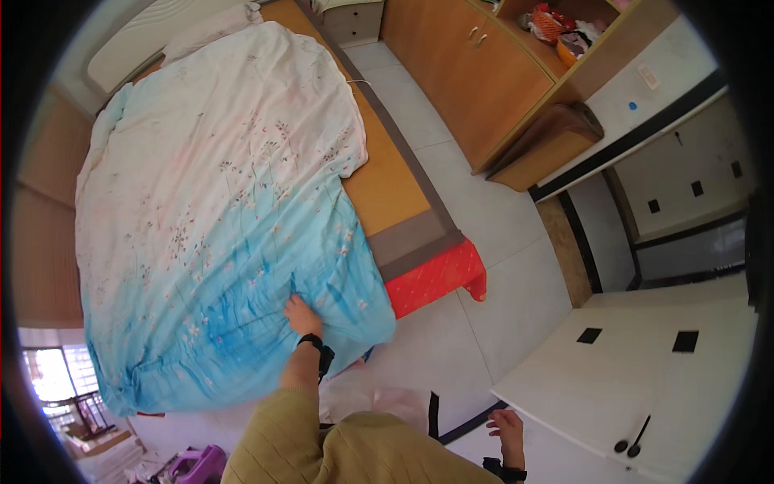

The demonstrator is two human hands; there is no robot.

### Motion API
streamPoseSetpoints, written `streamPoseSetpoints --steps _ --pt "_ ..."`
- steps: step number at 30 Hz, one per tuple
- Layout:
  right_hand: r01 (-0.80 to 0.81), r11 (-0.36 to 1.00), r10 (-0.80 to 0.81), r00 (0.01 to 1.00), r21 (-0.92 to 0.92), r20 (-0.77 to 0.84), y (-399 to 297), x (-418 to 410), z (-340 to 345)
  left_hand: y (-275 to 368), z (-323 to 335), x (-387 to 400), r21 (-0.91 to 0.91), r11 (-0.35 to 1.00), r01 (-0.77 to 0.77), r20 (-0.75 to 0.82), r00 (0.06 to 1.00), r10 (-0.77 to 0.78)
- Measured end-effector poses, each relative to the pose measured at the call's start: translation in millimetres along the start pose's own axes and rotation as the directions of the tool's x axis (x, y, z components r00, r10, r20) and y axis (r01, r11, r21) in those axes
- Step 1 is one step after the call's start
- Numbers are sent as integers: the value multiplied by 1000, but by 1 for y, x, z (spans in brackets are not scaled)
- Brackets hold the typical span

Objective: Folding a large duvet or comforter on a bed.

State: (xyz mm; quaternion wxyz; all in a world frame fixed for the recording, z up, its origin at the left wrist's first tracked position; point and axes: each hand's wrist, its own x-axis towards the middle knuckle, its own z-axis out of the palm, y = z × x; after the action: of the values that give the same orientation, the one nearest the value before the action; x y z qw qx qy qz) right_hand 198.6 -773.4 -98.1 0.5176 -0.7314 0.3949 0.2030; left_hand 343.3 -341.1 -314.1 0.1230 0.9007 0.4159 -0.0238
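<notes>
A floral quilt (pixel 242 199), white fading to blue, lies wrinkled over most of the bed. On its blue end rests my left hand (pixel 302 316), fingers curled down into the fabric where creases gather; the fingertips are partly hidden, so a grip cannot be made out. My right hand (pixel 506 426) hangs beside my body, away from the bed, with nothing visible in it and its fingers loosely bent. A pale pillow (pixel 211 33) lies at the headboard. Along the bed's right side the tan mat (pixel 387 187) with a grey border shows, and a red cloth (pixel 432 279) hangs at the corner.
A wooden cabinet (pixel 441 72) with baskets on its shelf stands beyond a strip of tiled floor (pixel 465 199). A folded brown mat (pixel 544 148) leans against its end. To the right is a white door (pixel 641 375). A purple plastic stool (pixel 199 464) stands at lower left.
</notes>
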Motion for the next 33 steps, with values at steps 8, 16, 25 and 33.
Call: streamPoseSetpoints --steps 8,16,25,33 --pt "-66 929 117 986 -364 120 40 193 -176 -61 1 41 85 951 -297 319 913 256" --pt "337 898 -293 938 -284 188 -234 383 -280 110 -67 -42 -70 973 220 63 974 -216" --pt "655 751 -511 658 -85 553 -491 460 -124 223 8 -53 -541 441 716 355 670 -652" --pt "679 725 -335 499 -120 799 -617 482 -8 414 20 62 -858 -106 503 501 773 -389"
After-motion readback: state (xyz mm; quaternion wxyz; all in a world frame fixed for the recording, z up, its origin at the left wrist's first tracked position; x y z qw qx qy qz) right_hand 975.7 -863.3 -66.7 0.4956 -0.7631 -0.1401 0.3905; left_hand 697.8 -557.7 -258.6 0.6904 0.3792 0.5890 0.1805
